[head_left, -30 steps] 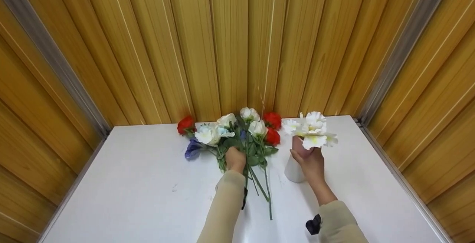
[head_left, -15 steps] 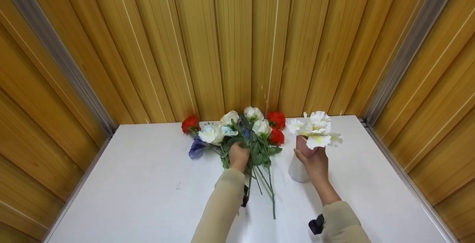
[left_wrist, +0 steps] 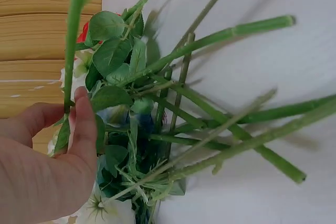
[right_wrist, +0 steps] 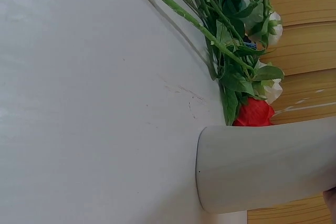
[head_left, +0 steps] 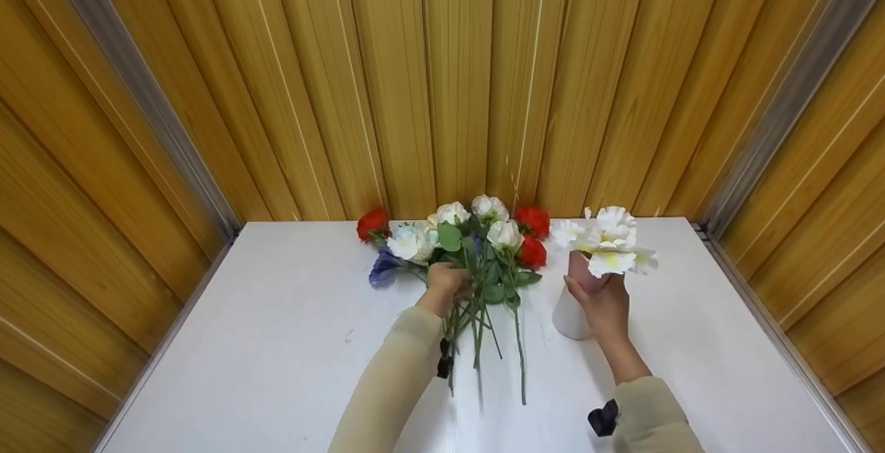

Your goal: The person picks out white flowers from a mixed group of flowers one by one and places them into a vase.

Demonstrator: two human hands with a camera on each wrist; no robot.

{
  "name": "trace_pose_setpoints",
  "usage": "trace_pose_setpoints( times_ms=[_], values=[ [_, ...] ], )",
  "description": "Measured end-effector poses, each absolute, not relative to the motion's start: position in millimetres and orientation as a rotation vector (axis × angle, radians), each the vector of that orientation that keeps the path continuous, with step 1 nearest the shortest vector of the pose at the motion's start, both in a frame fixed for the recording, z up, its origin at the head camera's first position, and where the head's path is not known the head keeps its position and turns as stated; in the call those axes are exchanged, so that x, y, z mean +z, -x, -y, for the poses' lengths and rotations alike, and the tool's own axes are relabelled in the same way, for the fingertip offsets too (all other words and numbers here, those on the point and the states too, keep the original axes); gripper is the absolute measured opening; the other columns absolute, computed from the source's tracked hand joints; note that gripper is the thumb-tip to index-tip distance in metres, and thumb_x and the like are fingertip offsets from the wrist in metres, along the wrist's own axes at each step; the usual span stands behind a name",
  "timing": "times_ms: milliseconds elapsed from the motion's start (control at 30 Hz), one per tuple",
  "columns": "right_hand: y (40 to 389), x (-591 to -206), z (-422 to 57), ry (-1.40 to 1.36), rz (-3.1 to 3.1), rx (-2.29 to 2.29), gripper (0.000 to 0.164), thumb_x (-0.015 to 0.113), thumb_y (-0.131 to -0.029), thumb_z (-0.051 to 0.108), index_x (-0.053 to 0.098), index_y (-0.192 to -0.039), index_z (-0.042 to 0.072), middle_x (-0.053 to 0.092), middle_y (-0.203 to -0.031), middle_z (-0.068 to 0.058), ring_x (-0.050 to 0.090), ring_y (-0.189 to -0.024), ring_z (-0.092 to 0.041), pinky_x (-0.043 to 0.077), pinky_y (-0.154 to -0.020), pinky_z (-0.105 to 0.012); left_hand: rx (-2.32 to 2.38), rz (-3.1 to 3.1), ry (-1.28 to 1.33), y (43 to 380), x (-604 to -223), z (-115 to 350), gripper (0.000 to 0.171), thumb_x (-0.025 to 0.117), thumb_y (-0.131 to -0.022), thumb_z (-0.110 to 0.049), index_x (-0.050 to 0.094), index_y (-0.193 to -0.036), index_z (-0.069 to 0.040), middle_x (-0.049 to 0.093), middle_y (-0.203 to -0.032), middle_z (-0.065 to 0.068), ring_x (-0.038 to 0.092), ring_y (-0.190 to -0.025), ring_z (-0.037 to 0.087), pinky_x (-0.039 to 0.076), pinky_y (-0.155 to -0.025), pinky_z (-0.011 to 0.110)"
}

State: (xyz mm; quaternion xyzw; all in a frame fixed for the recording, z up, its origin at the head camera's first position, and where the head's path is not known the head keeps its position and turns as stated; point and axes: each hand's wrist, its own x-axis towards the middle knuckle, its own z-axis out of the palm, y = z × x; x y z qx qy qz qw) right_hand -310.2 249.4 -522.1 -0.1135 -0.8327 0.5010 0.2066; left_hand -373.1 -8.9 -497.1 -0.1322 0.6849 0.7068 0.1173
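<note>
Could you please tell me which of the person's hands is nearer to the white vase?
Right. The right hand grips the white vase, while the left hand is apart from it, pinching a green stem in the flower pile.

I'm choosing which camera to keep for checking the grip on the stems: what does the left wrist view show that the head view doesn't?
Only the left wrist view shows the left hand pinching a single green stem between thumb and finger, with cut stem ends close up. Only the head view shows the right hand holding the white vase, its white flowers and the wood wall. Both show the flower bunch on the white table.
</note>
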Motion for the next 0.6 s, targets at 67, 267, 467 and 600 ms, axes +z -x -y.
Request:
trace_pose_setpoints(
  times_ms=[67,267,467,600],
  values=[
    [310,-521,-249,0.316,2.326,1.394,0.090,0.078,-0.090,0.023,0.023,-0.153,-0.010,0.044,-0.149,-0.035,0.046,-0.139,-0.047,0.037,-0.120,-0.056,2.060,-1.979,0.387,371,-495,14,0.062,0.058,-0.097,0.004,0.033,-0.153,0.011,0.050,-0.147,0.034,0.073,-0.079,0.023,0.062,-0.087,0.034],
    [309,-516,-249,0.315,2.376,1.417,0.095,0.076,-0.092,0.024,0.015,-0.158,-0.008,0.038,-0.155,-0.034,0.042,-0.143,-0.047,0.034,-0.122,-0.056,2.048,-1.923,0.337,365,-487,22,0.069,0.059,-0.095,0.008,0.026,-0.156,0.012,0.045,-0.151,0.035,0.077,-0.098,0.030,0.060,-0.096,0.037],
    [310,-517,-251,0.310,2.383,1.394,0.096,0.076,-0.092,0.026,0.015,-0.158,-0.007,0.039,-0.154,-0.035,0.042,-0.142,-0.048,0.035,-0.121,-0.057,2.066,-1.884,0.185,357,-469,23,0.070,0.057,-0.095,0.010,0.023,-0.156,0.012,0.050,-0.146,0.036,0.078,-0.096,0.026,0.058,-0.101,0.040],
    [310,-521,-250,0.285,2.327,1.379,0.090,0.078,-0.089,0.023,0.023,-0.153,-0.009,0.046,-0.147,-0.036,0.048,-0.136,-0.049,0.039,-0.117,-0.057,2.071,-1.892,0.020,351,-450,22,0.057,0.055,-0.096,0.009,0.040,-0.151,0.009,0.060,-0.137,0.030,0.077,-0.093,0.021,0.056,-0.104,0.043]
  ],
)
